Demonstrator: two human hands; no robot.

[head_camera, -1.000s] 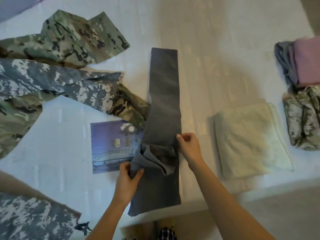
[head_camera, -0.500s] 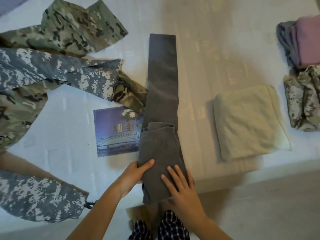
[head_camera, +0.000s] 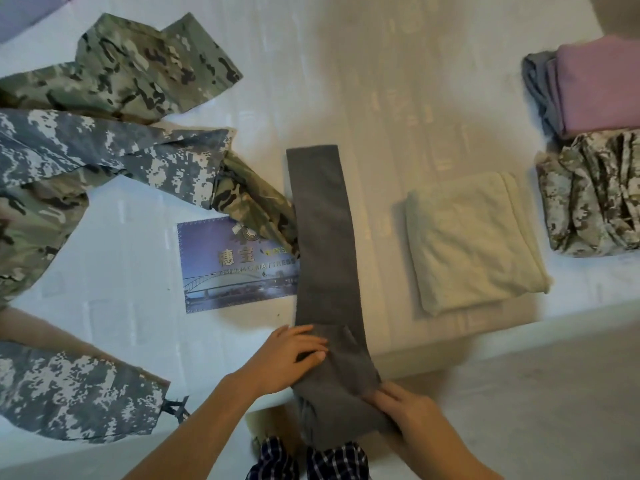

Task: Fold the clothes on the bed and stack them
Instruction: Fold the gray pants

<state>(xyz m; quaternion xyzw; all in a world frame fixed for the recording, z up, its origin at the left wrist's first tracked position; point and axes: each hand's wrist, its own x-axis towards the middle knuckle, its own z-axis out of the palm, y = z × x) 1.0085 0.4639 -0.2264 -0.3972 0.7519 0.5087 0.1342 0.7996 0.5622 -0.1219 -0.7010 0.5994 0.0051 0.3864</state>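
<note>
The step in hand is folding the long dark grey cloth [head_camera: 323, 237], which is already a thin strip. It lies in the middle of the soft white bed [head_camera: 415, 98], running from 12 o'clock down to 6 o'clock, and its near end hangs over the bed's edge. The left hand [head_camera: 289, 356] lies flat on the strip's left side near that end, fingers straight, pressing it down. The right hand [head_camera: 410, 415] touches the strip's right edge at about 5 o'clock. I cannot tell whether it pinches the cloth or only pushes on it, because the fingers blend into the folds there. At 3 o'clock from the strip sits a folded cream fluffy towel [head_camera: 474, 244]. Further out, at 2 o'clock, there is a folded pink top [head_camera: 599, 84] and a folded sandy spotted garment [head_camera: 595, 195]. At 9 and 10 o'clock lie clothes not yet folded: a green and brown spotted garment [head_camera: 145, 71] and a blue-grey spotted garment [head_camera: 104, 157] that reaches almost to the strip. So the job looks partly done. The next move, I think, is to fold the near end up toward 12 o'clock once or twice. That calls for both hands to hold the corners evenly so the edges stay lined up, then to carry the small bundle over to 3 o'clock.
</note>
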